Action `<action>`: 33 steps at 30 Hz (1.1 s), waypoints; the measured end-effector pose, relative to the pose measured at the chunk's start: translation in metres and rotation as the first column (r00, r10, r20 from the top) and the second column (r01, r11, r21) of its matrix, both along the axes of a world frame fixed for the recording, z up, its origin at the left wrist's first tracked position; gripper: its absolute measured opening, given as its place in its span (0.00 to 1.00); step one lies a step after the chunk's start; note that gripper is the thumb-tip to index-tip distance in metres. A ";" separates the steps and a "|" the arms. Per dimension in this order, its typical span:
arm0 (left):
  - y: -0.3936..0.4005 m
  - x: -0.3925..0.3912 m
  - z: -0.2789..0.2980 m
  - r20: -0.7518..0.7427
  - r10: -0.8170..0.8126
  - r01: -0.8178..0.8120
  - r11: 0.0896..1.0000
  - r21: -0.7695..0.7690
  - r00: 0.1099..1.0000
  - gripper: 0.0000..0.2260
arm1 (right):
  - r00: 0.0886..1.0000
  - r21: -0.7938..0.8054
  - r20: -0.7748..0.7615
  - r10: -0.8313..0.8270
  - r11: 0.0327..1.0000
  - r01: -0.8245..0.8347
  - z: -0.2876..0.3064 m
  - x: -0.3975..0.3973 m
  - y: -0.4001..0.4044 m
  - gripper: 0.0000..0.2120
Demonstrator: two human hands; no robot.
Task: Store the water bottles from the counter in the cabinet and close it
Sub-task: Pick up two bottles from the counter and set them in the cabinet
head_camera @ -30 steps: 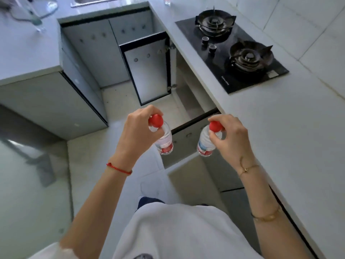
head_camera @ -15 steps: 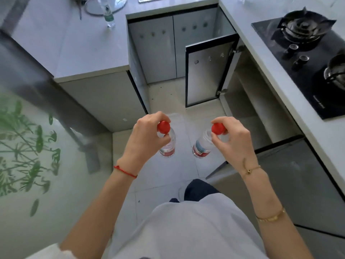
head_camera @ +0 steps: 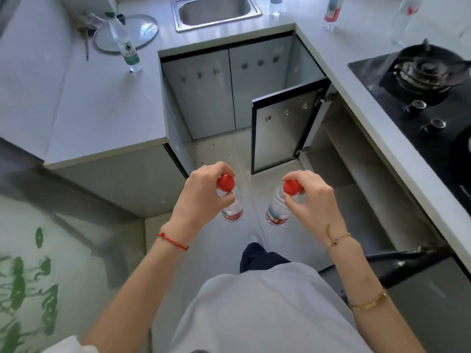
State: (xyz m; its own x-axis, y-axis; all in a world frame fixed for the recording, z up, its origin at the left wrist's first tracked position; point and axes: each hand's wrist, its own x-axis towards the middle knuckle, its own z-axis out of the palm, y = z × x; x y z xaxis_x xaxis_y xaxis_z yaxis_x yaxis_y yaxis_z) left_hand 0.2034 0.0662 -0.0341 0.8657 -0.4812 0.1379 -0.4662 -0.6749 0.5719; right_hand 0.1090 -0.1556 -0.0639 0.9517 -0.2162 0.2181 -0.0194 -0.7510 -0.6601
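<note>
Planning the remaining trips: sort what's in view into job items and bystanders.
Job:
- left hand, bottle
- right hand, bottle
- green-label bottle, red-label bottle on the counter
- open cabinet door

Bystanders:
- sink
- gas stove
- glass lid

Bright even daylight, soft shadows on the floor (head_camera: 221,159), wide-angle bending at edges, slight blur
</note>
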 end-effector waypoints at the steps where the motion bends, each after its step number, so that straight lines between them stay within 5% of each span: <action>1: -0.009 0.018 0.001 0.006 -0.021 0.021 1.000 0.003 1.000 0.14 | 1.000 0.000 -0.002 -0.015 1.000 0.015 0.001 0.016 -0.006 0.13; 14: -0.134 0.241 -0.011 -0.003 -0.327 0.327 0.945 0.022 0.945 0.11 | 0.943 -0.034 -0.030 -0.331 0.943 0.330 -0.003 0.183 -0.083 0.11; 21: -0.218 0.333 -0.038 -0.054 -0.639 0.641 0.761 0.104 0.767 0.10 | 0.796 -0.022 -0.082 -0.600 0.800 0.600 -0.033 0.242 -0.111 0.12; 33: -0.364 0.377 -0.132 -0.206 -0.635 0.654 0.756 0.030 0.744 0.12 | 0.543 -0.045 -0.211 -0.813 0.563 0.825 -0.117 0.289 -0.195 0.12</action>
